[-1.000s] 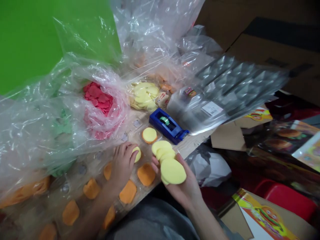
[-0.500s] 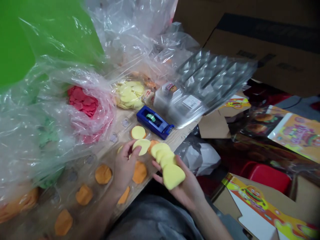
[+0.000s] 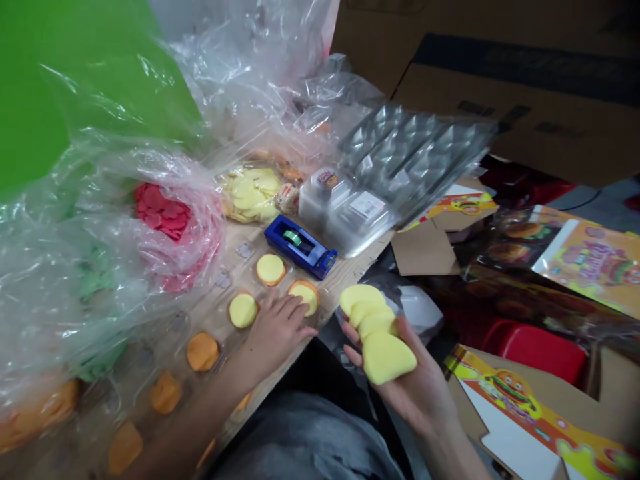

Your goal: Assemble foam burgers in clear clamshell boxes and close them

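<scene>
Brown cardboard boxes (image 3: 520, 120) stand at the far right, and a wooden counter (image 3: 357, 272) is partly covered with clear plastic bags. Red foam bits (image 3: 163, 212) are held in one bag, and a pile of yellow rounds (image 3: 247, 193) lies farther along. Three yellow foam rounds (image 3: 271, 269) have been set on orange foam rounds (image 3: 203, 351), near a blue tape holder (image 3: 300, 245). More orange rounds are left bare at the near left, so only some look done. The left grip (image 3: 280, 327) is held open and flat, and the rightmost set yellow round is touched by its fingertips. A stack of four yellow rounds (image 3: 385, 357) is held in the cupped right grip (image 3: 415, 393), half open, at the right.
</scene>
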A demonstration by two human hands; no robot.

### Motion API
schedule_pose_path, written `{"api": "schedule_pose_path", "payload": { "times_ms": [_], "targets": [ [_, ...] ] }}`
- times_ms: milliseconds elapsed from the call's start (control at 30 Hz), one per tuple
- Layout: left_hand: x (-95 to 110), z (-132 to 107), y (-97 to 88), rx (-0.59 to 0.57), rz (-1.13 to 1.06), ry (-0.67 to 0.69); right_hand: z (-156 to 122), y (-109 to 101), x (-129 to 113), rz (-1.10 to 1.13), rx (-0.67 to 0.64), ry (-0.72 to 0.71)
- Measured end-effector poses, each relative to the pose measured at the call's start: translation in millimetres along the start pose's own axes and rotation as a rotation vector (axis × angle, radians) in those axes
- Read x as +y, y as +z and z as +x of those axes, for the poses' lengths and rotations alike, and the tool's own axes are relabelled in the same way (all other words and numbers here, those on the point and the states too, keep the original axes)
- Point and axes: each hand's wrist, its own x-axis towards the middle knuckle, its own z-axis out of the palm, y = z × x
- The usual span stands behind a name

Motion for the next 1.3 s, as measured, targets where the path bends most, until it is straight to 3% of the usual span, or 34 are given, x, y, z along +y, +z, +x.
{"api": "schedule_pose_path", "payload": {
  "times_ms": [100, 167, 300, 467, 733, 967, 1033, 1200, 1300],
  "targets": [
    [4.7, -10.0, -2.0, -0.081, 0.094, 0.027, 1.3, 5.1, 5.9, 0.019, 0.026, 0.037],
    [6.2, -9.5, -3.2, -0.107, 0.097, -0.025, 0.3, 8.0, 8.6, 0.026, 0.032, 0.048],
    [2.7, 12.3, -9.9, -0.191, 0.11, -0.176, -1.9, 9.2, 11.3, 0.012, 0.038, 0.042],
    [-3.7, 41.2, -10.5, -0.261, 0.137, -0.139, 9.4, -0.2, 12.8, 0.016, 0.059, -0.007],
    [-11.7, 47.0, -0.3, -0.185, 0.072, -0.197, 40.2, -19.2, 21.1, 0.01, -0.071, -0.043],
    [-4.4, 47.3, 1.7, -0.063, -0.083, -0.295, 26.1, -14.2, 18.8, -0.038, -0.152, -0.034],
    [1.5, 41.5, -8.9, -0.01, -0.224, -0.352, 18.9, -7.1, 21.3, -0.092, -0.226, -0.03],
    [6.3, 18.0, -48.8, -0.051, -1.142, -0.708, 11.9, 14.4, 42.3, -0.267, -0.441, 0.061],
    [-1.6, 0.8, -66.0, 0.124, -1.293, -0.871, 13.2, 20.6, 52.0, -0.317, -0.428, 0.091]
  ]
}}
